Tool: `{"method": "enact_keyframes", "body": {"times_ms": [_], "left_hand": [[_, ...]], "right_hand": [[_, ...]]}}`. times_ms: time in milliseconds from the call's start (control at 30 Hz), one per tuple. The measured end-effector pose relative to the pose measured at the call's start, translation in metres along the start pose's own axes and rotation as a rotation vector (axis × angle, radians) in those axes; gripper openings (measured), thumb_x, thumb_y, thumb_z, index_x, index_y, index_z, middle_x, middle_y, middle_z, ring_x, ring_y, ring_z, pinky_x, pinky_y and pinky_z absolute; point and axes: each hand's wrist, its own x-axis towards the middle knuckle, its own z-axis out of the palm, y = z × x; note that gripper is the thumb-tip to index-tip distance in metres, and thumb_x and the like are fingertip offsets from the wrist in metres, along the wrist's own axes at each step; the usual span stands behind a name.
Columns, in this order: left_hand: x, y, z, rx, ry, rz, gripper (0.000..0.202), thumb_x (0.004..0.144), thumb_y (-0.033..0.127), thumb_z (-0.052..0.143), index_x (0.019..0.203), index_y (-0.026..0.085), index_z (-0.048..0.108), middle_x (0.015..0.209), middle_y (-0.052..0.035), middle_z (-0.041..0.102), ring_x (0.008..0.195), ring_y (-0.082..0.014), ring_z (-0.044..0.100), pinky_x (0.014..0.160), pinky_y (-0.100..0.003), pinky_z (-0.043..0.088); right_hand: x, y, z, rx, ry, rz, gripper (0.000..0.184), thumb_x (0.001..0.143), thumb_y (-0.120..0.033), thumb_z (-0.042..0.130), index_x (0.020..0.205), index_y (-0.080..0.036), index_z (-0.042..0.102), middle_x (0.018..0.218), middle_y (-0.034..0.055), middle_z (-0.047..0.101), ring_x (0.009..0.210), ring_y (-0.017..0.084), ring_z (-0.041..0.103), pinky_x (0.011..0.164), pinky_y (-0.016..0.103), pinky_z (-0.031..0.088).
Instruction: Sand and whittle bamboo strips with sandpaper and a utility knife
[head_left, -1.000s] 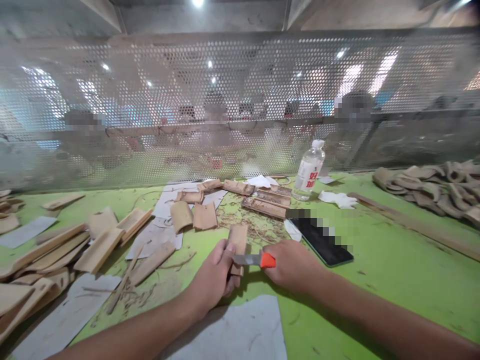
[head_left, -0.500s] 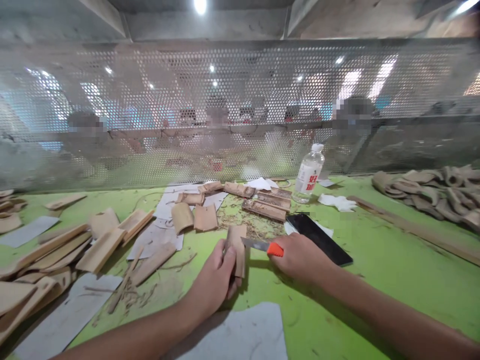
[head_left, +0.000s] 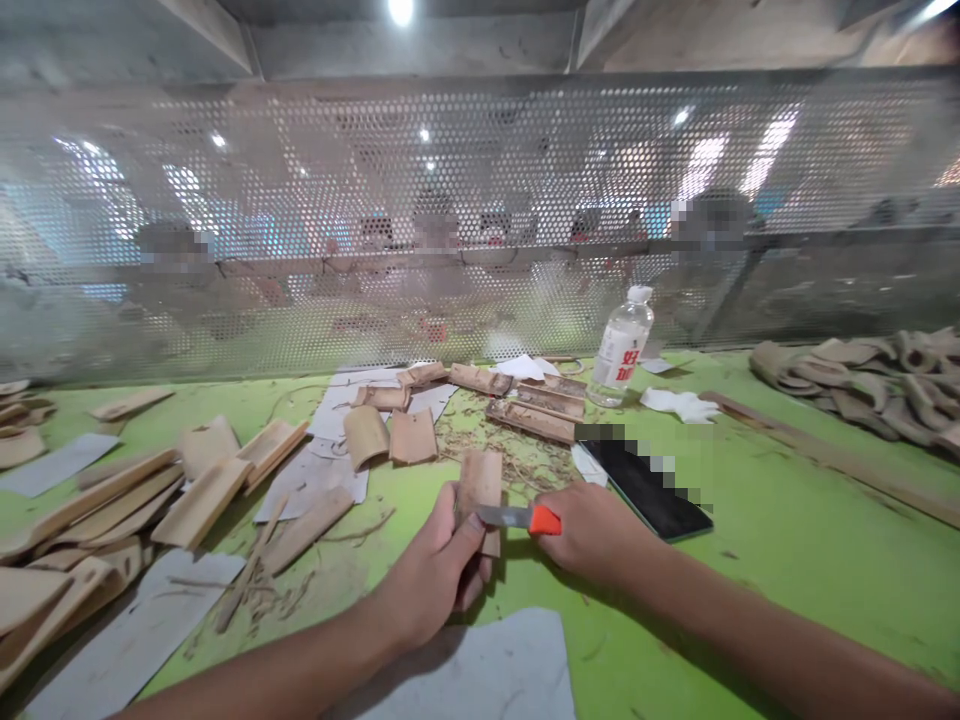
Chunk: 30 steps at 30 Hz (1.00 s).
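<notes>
My left hand [head_left: 442, 560] grips a short, curved piece of bamboo [head_left: 481, 478] upright over the green table, thumb across its lower front. Closed around the orange handle of a utility knife [head_left: 545, 520] is my right hand [head_left: 592, 525]. The knife's blade points left and lies across the bamboo's face, its tip by my left thumb. Behind the held piece, several split bamboo pieces [head_left: 412, 436] rest among shavings [head_left: 517, 462]. My left fingers behind the bamboo are partly hidden.
A black phone [head_left: 645, 485] lies beyond my right hand, with a water bottle [head_left: 622, 348] behind it. Bamboo strips [head_left: 202, 500] are heaped at left, more curved pieces [head_left: 862, 385] at right. White paper [head_left: 480, 665] lies in front. A perforated metal screen [head_left: 480, 220] stands behind the table.
The knife has moved down and slightly left along the bamboo, my right hand with it. The bamboo has shifted slightly right, and my left thumb now sits nearer the blade.
</notes>
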Motion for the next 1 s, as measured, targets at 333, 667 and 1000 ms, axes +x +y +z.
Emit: {"method": "enact_keyframes", "body": {"times_ms": [333, 667, 1000], "left_hand": [[-0.006, 0.006, 0.006, -0.097, 0.039, -0.061, 0.066, 0.09, 0.073, 0.06, 0.126, 0.022, 0.039, 0.062, 0.0096, 0.049, 0.047, -0.0081, 0.037, 0.041, -0.016, 0.028], [0.007, -0.008, 0.001, -0.092, -0.022, -0.019, 0.054, 0.093, 0.076, 0.052, 0.096, 0.023, 0.042, 0.058, 0.009, 0.049, 0.04, -0.0063, 0.033, 0.037, -0.018, 0.023], [-0.003, 0.003, 0.008, -0.066, -0.011, -0.032, 0.052, 0.094, 0.07, 0.054, 0.11, 0.021, 0.045, 0.056, 0.0106, 0.045, 0.04, -0.008, 0.032, 0.037, -0.019, 0.022]], "right_hand": [[0.006, 0.03, -0.022, 0.033, 0.138, 0.17, 0.024, 0.089, -0.02, 0.047, 0.068, -0.02, 0.058, 0.061, 0.0046, 0.059, 0.058, 0.018, 0.047, 0.057, 0.031, 0.023], [-0.004, 0.004, 0.006, 0.138, -0.012, -0.135, 0.015, 0.078, -0.02, 0.059, 0.063, -0.02, 0.059, 0.059, -0.0003, 0.058, 0.055, 0.013, 0.042, 0.055, 0.027, 0.024], [0.012, 0.025, 0.0, 0.089, 0.084, 0.046, 0.025, 0.088, -0.023, 0.049, 0.068, -0.018, 0.063, 0.066, 0.0067, 0.065, 0.06, 0.018, 0.049, 0.058, 0.031, 0.023]]}}
